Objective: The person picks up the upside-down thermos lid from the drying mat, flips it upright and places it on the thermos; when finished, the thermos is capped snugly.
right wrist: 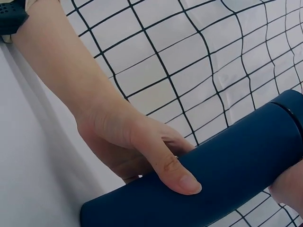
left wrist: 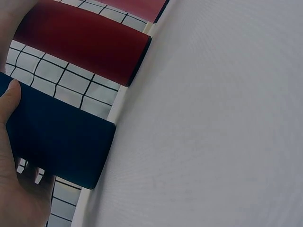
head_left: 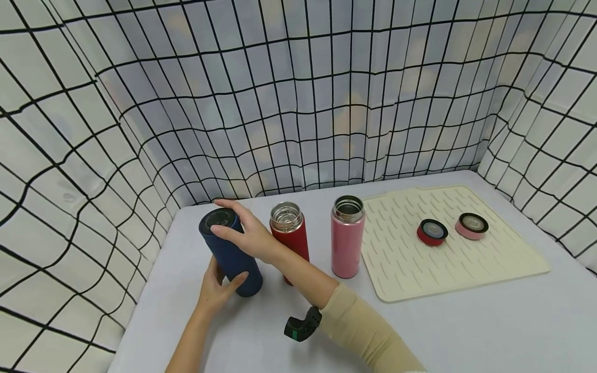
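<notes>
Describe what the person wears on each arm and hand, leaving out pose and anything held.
The right arm wears a beige long sleeve reaching the forearm, with a small black camera unit strapped at the wrist, marked by a green spot. The left arm is bare, with no sleeve in view. Both the left hand and right hand are bare: no gloves or rings show.

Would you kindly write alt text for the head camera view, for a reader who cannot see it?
Two bare hands hold a dark blue flask tilted on a white table: the left hand grips its base, the right hand wraps its lid end. Beside it stand an open red flask and pink flask; a red lid and pink lid lie on a cream mat.
</notes>
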Motion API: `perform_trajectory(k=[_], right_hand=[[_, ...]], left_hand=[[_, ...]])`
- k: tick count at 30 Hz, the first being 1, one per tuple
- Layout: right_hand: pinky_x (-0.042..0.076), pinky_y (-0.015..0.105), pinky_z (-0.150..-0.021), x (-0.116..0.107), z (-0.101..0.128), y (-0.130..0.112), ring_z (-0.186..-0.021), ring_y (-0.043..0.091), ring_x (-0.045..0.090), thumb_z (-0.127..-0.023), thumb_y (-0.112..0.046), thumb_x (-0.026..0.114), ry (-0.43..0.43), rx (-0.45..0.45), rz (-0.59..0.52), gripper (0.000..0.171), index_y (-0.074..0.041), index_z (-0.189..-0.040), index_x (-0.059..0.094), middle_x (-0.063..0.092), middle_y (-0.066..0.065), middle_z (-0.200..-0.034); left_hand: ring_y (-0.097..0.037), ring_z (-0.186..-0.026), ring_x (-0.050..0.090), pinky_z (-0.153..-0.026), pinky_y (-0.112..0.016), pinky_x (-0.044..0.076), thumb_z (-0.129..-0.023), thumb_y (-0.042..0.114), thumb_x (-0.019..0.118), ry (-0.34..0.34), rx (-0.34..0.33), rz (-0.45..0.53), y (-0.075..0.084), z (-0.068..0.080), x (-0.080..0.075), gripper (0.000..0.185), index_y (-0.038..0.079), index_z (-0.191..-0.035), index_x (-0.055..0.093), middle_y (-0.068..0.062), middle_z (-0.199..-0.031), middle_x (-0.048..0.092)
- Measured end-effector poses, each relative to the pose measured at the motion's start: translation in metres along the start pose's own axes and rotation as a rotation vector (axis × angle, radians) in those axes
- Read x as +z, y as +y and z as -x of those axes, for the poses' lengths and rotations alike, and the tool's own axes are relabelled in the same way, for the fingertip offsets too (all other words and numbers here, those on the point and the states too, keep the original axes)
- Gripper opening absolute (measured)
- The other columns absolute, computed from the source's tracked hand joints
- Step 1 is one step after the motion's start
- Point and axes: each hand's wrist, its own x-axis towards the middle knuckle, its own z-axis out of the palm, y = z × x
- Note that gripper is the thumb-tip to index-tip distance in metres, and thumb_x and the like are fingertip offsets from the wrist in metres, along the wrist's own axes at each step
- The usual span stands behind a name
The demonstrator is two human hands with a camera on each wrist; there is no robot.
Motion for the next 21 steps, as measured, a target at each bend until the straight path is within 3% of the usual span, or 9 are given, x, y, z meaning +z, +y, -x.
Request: perform_trajectory(k=[3,6,9,14,17,21], right_hand=[[0.035,0.031,-0.099,-0.001,0.001,0.0,-0.117,0.005,0.044,-0.09,-0.021,0.055,-0.028,-0.014,-0.03,0.057,-0.022,-0.141,0.031,0.044,-0.004,-0.133],[0.039,0.032,-0.094,-0.001,0.001,0.0,-0.114,0.006,0.045,-0.087,-0.021,0.061,0.003,0.001,-0.008,0.059,-0.025,-0.138,0.034,0.045,-0.007,-0.13],[0.04,0.029,-0.091,0.0,0.001,0.0,-0.111,0.005,0.043,-0.082,-0.022,0.068,0.043,0.008,0.021,0.058,-0.025,-0.133,0.039,0.045,-0.009,-0.125],[0.042,0.032,-0.09,0.003,0.002,-0.001,-0.112,0.006,0.041,-0.08,-0.029,0.07,0.055,0.052,0.069,0.06,-0.027,-0.132,0.04,0.041,-0.008,-0.127],[0.041,0.034,-0.093,0.002,0.004,0.0,-0.114,0.006,0.044,-0.083,-0.028,0.067,0.016,0.066,0.046,0.064,-0.03,-0.138,0.034,0.043,-0.007,-0.13],[0.041,0.028,-0.093,0.002,0.003,0.002,-0.109,0.005,0.051,-0.083,-0.02,0.068,-0.002,0.035,-0.03,0.065,-0.024,-0.139,0.033,0.051,-0.004,-0.124]], left_hand=[[-0.001,-0.107,0.05,-0.089,-0.013,0.04,-0.078,-0.007,0.065,0.0,0.001,0.011,-0.002,0.001,0.0,0.075,0.003,-0.14,0.025,0.003,-0.124,0.046],[-0.003,-0.109,0.049,-0.091,-0.014,0.039,-0.079,-0.004,0.067,-0.001,-0.011,0.009,-0.01,0.0,0.0,0.075,0.009,-0.141,0.026,-0.001,-0.126,0.045],[-0.003,-0.109,0.05,-0.09,-0.015,0.04,-0.078,-0.007,0.066,0.001,0.011,0.022,-0.009,-0.001,0.0,0.075,0.007,-0.14,0.028,0.002,-0.125,0.046],[-0.001,-0.106,0.05,-0.088,-0.014,0.041,-0.076,-0.013,0.064,-0.001,0.051,0.038,0.006,0.0,0.003,0.071,-0.004,-0.137,0.027,0.01,-0.121,0.047],[0.001,-0.104,0.051,-0.087,-0.013,0.042,-0.076,-0.014,0.063,0.005,0.035,0.03,0.017,0.001,0.004,0.07,-0.008,-0.135,0.027,0.012,-0.118,0.047],[0.003,-0.104,0.05,-0.088,-0.012,0.04,-0.076,-0.012,0.064,0.017,0.016,0.006,0.021,0.001,0.004,0.069,-0.007,-0.135,0.028,0.012,-0.118,0.047]])
